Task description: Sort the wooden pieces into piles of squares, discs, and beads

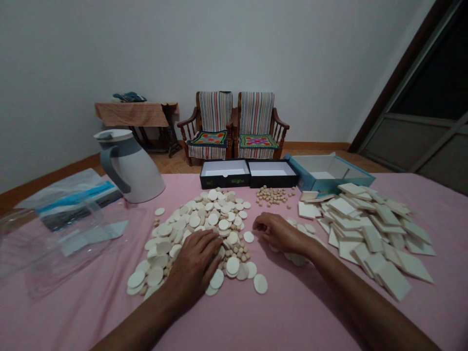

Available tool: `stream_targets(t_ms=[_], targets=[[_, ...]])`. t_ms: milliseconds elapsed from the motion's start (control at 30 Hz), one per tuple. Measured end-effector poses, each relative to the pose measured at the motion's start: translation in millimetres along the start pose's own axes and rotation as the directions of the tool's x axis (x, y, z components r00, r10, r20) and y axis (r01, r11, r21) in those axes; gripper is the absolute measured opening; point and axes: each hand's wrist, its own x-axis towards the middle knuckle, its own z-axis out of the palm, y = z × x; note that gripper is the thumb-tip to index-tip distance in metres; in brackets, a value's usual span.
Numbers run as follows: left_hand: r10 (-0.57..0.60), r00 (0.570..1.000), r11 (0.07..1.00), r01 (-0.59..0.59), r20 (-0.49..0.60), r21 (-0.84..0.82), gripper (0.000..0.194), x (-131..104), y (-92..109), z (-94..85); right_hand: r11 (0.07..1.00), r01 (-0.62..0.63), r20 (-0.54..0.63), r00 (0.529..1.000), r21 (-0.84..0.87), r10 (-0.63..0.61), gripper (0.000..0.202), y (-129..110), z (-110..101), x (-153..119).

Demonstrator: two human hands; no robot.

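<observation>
My left hand (197, 258) lies palm down on a heap of round white wooden discs (179, 224), its fingers stretched out over them. Small wooden cubes (239, 251) show among the discs. To the right, my right hand (276, 231) is closed with bent fingers just above the pink cloth; whatever its fingers hold is hidden. A single white disc (248, 237) lies by its fingertips. More discs (296, 259) are spread beneath and behind this hand, partly covered by it. One loose disc (261, 283) rests at the heap's near right edge.
Square wooden tiles (373, 229) are piled at the right. Small cubes (272, 196) form a group before two black boxes (224, 183) and a blue box (318, 183). A white jug (141, 170) and clear plastic packaging (84, 239) stand left on the pink cloth (256, 321).
</observation>
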Motion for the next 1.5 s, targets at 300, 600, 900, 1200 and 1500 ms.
stream_targets(t_ms=[300, 600, 900, 1200, 1500], targets=[[0.004, 1.0, 1.0, -0.004, 0.0, 0.0, 0.032, 1, 0, 0.6, 1.0, -0.012, -0.001, 1.0, 0.019, 0.012, 0.025, -22, 28, -3], [0.008, 1.0, 1.0, -0.008, -0.002, 0.005, 0.032, 0, 0, 0.9, 0.995, -0.084, -0.043, 0.996, -0.052, 0.082, 0.018, 3, 0, 3], [0.008, 1.0, 1.0, -0.008, -0.014, 0.001, 0.031, 1, 0, 0.1, 0.989, -0.121, -0.105, 0.988, -0.086, 0.112, 0.021, 19, -18, 0], [0.012, 1.0, 1.0, -0.012, -0.016, 0.008, 0.032, -1, -1, 2.8, 0.984, -0.115, 0.007, 0.993, -0.139, 0.117, 0.026, 27, -54, -14], [0.025, 0.999, 1.0, -0.024, -0.024, 0.007, 0.031, 0, -1, 1.0, 0.944, -0.215, 0.202, 0.942, -0.249, 0.268, 0.029, 25, -88, -36]])
